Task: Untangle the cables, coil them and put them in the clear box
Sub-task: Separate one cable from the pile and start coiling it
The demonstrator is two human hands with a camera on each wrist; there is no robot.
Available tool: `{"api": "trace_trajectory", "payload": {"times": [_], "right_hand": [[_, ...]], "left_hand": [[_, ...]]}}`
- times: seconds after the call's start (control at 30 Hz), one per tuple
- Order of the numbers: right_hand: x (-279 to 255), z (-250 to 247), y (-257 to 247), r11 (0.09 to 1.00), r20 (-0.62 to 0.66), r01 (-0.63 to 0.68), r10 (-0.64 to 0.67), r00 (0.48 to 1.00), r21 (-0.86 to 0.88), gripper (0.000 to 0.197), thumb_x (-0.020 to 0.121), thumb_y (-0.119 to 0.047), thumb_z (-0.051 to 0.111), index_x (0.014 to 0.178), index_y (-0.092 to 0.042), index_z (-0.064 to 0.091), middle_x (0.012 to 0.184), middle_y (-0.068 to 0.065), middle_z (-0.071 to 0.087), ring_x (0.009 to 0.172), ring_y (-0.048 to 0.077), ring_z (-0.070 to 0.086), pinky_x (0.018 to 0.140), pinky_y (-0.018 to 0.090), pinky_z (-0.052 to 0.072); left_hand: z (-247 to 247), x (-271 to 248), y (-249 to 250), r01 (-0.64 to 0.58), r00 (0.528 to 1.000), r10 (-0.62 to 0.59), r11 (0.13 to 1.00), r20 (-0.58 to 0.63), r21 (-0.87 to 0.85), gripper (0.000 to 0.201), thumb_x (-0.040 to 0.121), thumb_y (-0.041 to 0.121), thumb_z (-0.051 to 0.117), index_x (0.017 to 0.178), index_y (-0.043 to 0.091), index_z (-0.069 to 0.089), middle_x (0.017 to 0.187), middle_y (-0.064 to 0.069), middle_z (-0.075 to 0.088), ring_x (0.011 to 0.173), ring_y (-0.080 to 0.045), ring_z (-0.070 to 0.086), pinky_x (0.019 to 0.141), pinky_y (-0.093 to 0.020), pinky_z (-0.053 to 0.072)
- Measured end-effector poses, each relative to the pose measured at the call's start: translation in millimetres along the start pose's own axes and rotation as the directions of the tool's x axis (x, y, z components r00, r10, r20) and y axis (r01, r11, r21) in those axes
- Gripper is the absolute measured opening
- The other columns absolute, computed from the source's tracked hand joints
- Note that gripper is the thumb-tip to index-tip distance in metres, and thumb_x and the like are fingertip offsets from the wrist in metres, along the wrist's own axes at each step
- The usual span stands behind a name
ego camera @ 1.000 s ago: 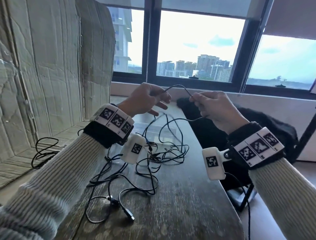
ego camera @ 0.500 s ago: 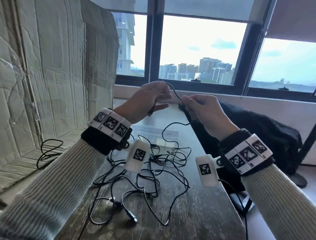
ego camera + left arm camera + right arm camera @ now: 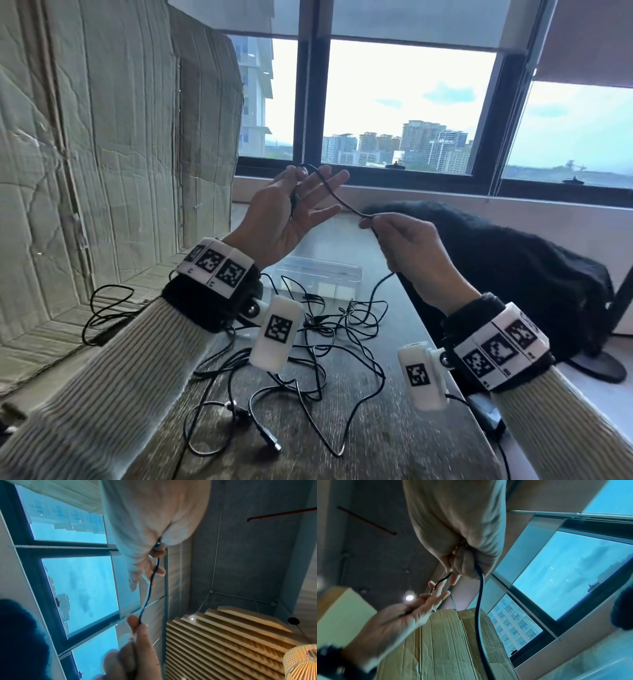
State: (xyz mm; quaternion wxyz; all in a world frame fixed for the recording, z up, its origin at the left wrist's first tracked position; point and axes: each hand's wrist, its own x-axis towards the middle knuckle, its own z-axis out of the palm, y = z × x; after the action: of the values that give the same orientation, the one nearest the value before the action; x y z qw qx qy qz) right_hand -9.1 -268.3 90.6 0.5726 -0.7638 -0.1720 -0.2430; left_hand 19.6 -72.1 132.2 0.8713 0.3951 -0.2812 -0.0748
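Cables (image 3: 308, 346) lay in a loose black tangle on the table (image 3: 394, 438) in the head view, with another small bunch (image 3: 102, 311) apart on the cardboard to the left. The box (image 3: 318, 277) stood behind the tangle and looked empty, so nothing seemed stored yet. One cable (image 3: 337, 198) was raised between the hands: the left hand (image 3: 291, 216) held its end against the palm with the thumb, fingers spread nearly straight, while the right hand (image 3: 407, 246) pinched it further along, the rest dropping back into the pile. I judged this to be the start of the first coil, with the untangling, coiling and boxing of every cable left to do.

From the left wrist, the cable (image 3: 150, 585) ran from under the thumb past the straight fingers (image 3: 137, 580) down to the right hand's pinch (image 3: 137, 623); no loop had formed around the hand.

From the right wrist, the right hand (image 3: 464, 561) was curled round the cable (image 3: 479, 608), which hung down and out of frame. The left hand (image 3: 402, 615) was open beyond.
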Motion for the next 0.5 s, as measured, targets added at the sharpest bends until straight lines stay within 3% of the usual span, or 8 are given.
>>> {"api": "trace_trajectory", "payload": {"times": [0.07, 0.13, 0.2, 0.3, 0.37, 0.43, 0.5], "right_hand": [[-5.0, 4.1, 3.4, 0.989, 0.130, 0.057, -0.039, 0.991, -0.133, 0.022, 0.098, -0.021, 0.052, 0.102, -0.021, 0.074, 0.047, -0.015, 0.042, 0.046, 0.006, 0.033, 0.044, 0.018, 0.029], [-10.5, 9.5, 3.9, 0.973, 0.268, 0.082, -0.023, 0.963, -0.213, 0.023, 0.098, -0.020, 0.053, 0.110, -0.019, 0.072, 0.044, -0.015, 0.041, 0.045, 0.008, 0.030, 0.044, 0.019, 0.028], [-14.9, 13.4, 0.0, 0.962, 0.368, 0.078, 0.025, 0.929, -0.261, 0.022, 0.097, -0.017, 0.054, 0.111, -0.019, 0.071, 0.045, -0.014, 0.044, 0.046, 0.008, 0.035, 0.049, 0.023, 0.032], [-21.2, 15.5, -13.6, 0.964, 0.470, 0.062, 0.069, 0.880, -0.257, 0.020, 0.096, -0.008, 0.051, 0.098, -0.013, 0.070, 0.051, -0.010, 0.049, 0.052, 0.012, 0.042, 0.058, 0.032, 0.038], [-25.0, 14.8, -25.6, 0.923, 0.536, 0.180, 0.033, 0.844, -0.340, 0.019, 0.095, -0.008, 0.050, 0.095, -0.010, 0.068, 0.057, -0.009, 0.054, 0.053, 0.008, 0.048, 0.062, 0.027, 0.043], [-26.6, 15.1, -37.1, 0.810, 0.577, 0.375, -0.055, 0.815, -0.451, 0.018, 0.096, -0.012, 0.052, 0.094, -0.011, 0.070, 0.060, -0.011, 0.058, 0.049, 0.000, 0.051, 0.057, 0.011, 0.039], [-22.1, 13.6, -42.4, 0.755, 0.521, 0.448, -0.167, 0.837, -0.478, 0.018, 0.095, -0.016, 0.055, 0.090, -0.013, 0.072, 0.061, -0.013, 0.059, 0.049, -0.002, 0.053, 0.052, 0.008, 0.036]], "left_hand": [[3.2, 3.2, -1.4, -0.018, 0.999, 0.016, 0.999, -0.041, -0.044, 0.028, 0.106, 0.018, 0.025, 0.084, 0.013, 0.042, 0.073, -0.003, 0.061, 0.082, -0.020, 0.070, 0.079, -0.052, 0.056], [7.7, 5.3, -4.0, 0.008, 0.995, -0.007, 1.000, -0.100, 0.012, 0.030, 0.106, 0.020, 0.023, 0.079, 0.014, 0.036, 0.055, 0.004, 0.041, 0.050, -0.009, 0.048, 0.058, -0.029, 0.052], [8.4, 7.0, -7.2, 0.052, 0.989, -0.032, 0.989, -0.144, 0.138, 0.037, 0.106, 0.029, 0.020, 0.074, 0.016, 0.033, 0.052, 0.007, 0.030, 0.046, -0.006, 0.025, 0.043, -0.016, 0.031], [3.9, 8.2, -12.1, 0.069, 0.988, -0.005, 0.912, -0.156, 0.405, 0.035, 0.105, 0.033, 0.023, 0.084, 0.015, 0.045, 0.062, 0.006, 0.039, 0.049, -0.005, 0.027, 0.039, -0.015, 0.025], [0.0, 6.6, -18.0, 0.086, 0.990, 0.015, 0.723, -0.141, 0.686, 0.036, 0.105, 0.027, 0.024, 0.103, 0.009, 0.055, 0.076, 0.004, 0.044, 0.057, -0.005, 0.034, 0.043, -0.013, 0.029], [-4.5, 3.4, -25.6, 0.055, 0.998, -0.009, 0.466, -0.058, 0.883, 0.038, 0.105, 0.019, 0.022, 0.113, 0.005, 0.057, 0.082, 0.004, 0.046, 0.064, -0.004, 0.039, 0.049, -0.011, 0.034], [-9.7, -0.2, -32.2, 0.000, 0.994, -0.102, 0.354, 0.039, 0.935, 0.035, 0.105, 0.017, 0.026, 0.111, 0.006, 0.059, 0.080, 0.002, 0.049, 0.066, -0.008, 0.042, 0.055, -0.016, 0.036]]}}
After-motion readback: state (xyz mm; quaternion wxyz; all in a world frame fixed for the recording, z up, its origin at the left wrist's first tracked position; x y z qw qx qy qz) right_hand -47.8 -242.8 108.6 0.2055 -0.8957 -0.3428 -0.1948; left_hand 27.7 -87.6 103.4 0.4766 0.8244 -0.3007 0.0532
